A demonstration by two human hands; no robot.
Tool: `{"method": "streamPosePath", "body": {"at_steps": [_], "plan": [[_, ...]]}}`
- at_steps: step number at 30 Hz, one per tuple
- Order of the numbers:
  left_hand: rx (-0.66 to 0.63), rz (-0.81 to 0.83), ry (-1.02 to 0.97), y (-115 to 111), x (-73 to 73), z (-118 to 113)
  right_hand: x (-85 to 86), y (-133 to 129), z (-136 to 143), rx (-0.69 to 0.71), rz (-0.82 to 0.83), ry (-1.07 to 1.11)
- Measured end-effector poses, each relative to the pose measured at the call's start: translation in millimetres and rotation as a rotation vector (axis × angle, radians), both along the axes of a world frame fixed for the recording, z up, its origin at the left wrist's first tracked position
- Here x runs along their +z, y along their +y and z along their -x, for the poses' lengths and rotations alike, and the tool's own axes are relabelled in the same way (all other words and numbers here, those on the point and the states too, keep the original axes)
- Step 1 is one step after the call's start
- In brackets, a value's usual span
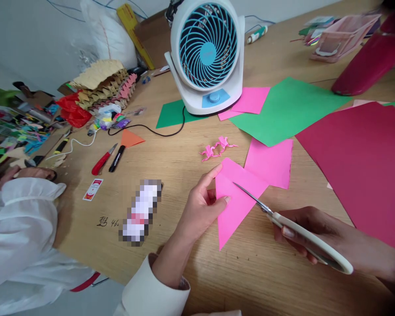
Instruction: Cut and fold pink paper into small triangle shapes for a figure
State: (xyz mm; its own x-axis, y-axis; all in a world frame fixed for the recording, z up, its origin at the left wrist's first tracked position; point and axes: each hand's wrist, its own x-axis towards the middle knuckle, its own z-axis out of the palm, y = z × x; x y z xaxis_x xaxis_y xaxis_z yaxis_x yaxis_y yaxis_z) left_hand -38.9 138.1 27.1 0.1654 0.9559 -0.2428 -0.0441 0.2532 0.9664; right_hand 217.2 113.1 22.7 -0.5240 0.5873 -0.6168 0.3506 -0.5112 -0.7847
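Observation:
My left hand (pixel 206 202) pinches a folded piece of bright pink paper (pixel 238 210) by its left edge, thumb on top. In my right hand (pixel 312 232) is a pair of scissors (pixel 307 235) with white handles. Their blades lie across the pink paper, pointing up and left; I cannot tell how far they are parted. Just behind the held paper are small pink cut paper shapes (pixel 217 147). A square sheet of pink paper (pixel 273 162) lies on the table, partly beneath the held piece.
A white and blue fan (pixel 207 55) stands at the back. Green paper (pixel 289 109) and a dark red sheet (pixel 365 162) spread to the right. Left are a phone (pixel 141 213), a red-handled knife (pixel 103 160), a black marker (pixel 117 158) and a co-worker's white sleeve (pixel 23 219).

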Motion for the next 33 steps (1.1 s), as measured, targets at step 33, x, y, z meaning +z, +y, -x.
{"method": "streamPosePath", "body": {"at_steps": [33], "plan": [[-0.037,0.029,0.009,-7.0,0.1,-5.7,7.7,0.8,5.9,-0.031,0.014,-0.001]]}}
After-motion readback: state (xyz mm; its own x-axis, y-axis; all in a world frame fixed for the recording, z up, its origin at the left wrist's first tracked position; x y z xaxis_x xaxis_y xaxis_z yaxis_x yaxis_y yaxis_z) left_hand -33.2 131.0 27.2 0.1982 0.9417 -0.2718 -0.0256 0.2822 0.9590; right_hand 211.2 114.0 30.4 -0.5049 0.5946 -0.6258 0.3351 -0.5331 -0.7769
